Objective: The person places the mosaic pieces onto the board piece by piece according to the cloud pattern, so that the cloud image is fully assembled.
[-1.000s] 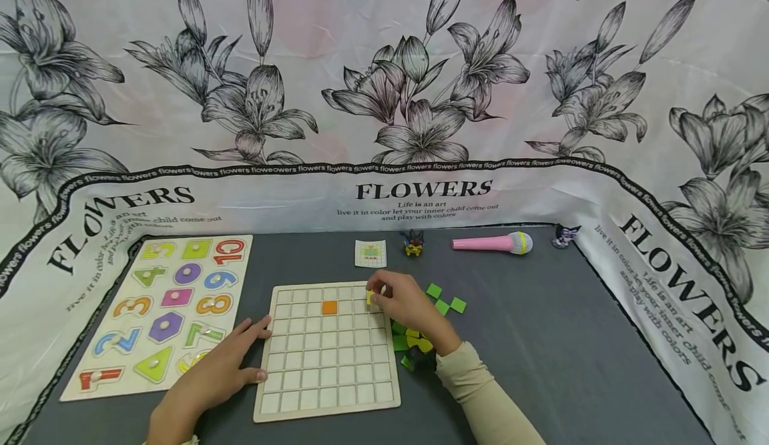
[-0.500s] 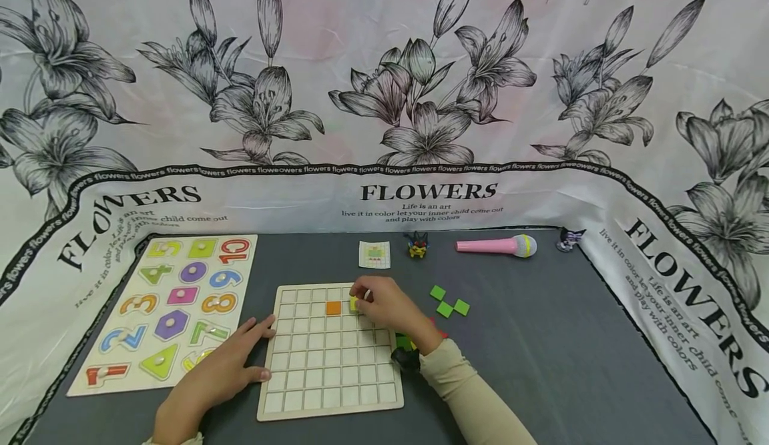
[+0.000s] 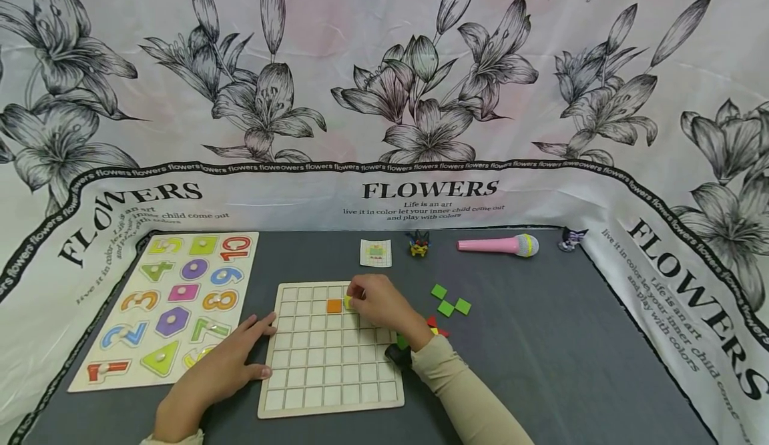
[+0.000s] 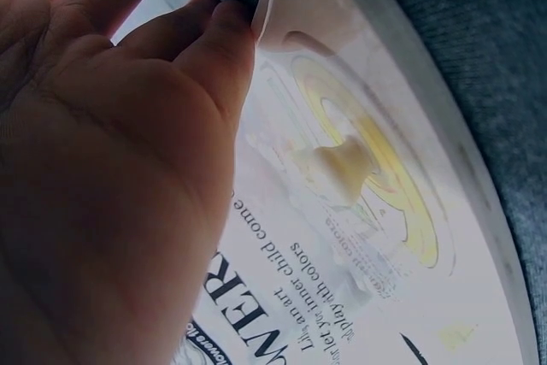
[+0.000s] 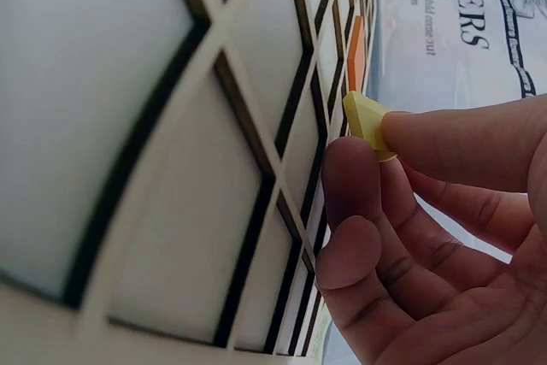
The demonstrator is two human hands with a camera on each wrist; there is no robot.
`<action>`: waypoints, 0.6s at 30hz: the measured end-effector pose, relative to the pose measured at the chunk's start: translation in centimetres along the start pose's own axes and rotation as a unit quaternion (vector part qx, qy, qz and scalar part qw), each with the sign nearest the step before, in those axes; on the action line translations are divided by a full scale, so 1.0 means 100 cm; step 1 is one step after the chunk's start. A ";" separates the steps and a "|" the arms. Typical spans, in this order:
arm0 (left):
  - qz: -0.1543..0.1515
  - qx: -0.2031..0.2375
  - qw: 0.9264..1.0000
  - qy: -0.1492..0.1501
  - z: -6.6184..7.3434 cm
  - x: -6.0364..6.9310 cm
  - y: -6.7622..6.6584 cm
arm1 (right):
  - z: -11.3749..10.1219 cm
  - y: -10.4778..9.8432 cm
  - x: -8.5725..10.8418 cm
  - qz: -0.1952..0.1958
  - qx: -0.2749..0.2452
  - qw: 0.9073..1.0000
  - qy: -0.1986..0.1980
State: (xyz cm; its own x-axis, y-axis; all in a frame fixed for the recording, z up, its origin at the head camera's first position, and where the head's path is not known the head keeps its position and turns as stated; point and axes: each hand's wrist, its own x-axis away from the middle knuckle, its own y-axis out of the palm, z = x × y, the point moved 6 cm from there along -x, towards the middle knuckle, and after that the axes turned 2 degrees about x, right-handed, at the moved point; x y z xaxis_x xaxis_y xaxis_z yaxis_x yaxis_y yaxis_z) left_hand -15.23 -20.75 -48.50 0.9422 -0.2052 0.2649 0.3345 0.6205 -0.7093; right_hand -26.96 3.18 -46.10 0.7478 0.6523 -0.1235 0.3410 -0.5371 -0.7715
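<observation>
In the head view a pale wooden grid board (image 3: 324,376) lies on the dark cloth, with one orange square tile (image 3: 334,306) in its second row. My right hand (image 3: 381,306) pinches a small yellow tile (image 5: 366,117) between thumb and fingertips, just right of the orange one. Whether the yellow tile touches the board is unclear. My left hand (image 3: 219,368) rests its fingertips and thumb along the board's left edge, fingers fairly straight. Loose green tiles (image 3: 446,308) lie right of the board, and red and yellow pieces (image 3: 434,325) are partly hidden by my right wrist.
Left of the grid lies a number-and-shape puzzle board (image 3: 174,298), partly under my left hand. A small pattern card (image 3: 376,253), a toy figure (image 3: 418,245), a pink microphone (image 3: 497,245) and a dark figurine (image 3: 571,239) stand or lie along the back. A flower-printed sheet (image 3: 288,198) rises behind.
My right hand has moved left over the board with the yellow tile, from near its right edge to beside the orange tile. My left hand stays at the board's edge.
</observation>
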 end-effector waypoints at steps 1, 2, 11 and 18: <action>0.001 0.001 1.000 0.000 0.000 0.000 0.000 | 0.001 0.000 -0.001 0.000 0.002 1.000 0.001; 0.000 0.001 1.000 0.001 0.000 0.000 0.000 | 0.001 0.001 -0.001 0.000 0.004 1.000 0.003; 0.005 0.004 1.000 -0.001 -0.002 0.000 0.001 | 0.002 0.005 -0.004 -0.013 0.019 1.000 0.006; 0.004 0.003 1.000 0.003 -0.001 0.000 0.001 | 0.001 0.006 -0.002 -0.022 0.004 1.000 -0.002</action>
State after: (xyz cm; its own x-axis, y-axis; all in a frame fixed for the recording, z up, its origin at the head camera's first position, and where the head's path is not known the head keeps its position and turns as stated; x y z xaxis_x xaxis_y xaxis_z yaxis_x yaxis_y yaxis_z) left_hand -15.25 -20.80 -48.63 0.9450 -0.2043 0.2553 0.3266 0.6260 -0.7081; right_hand -26.95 2.76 -46.64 0.7306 0.6767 -0.0917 0.3692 -0.5044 -0.7806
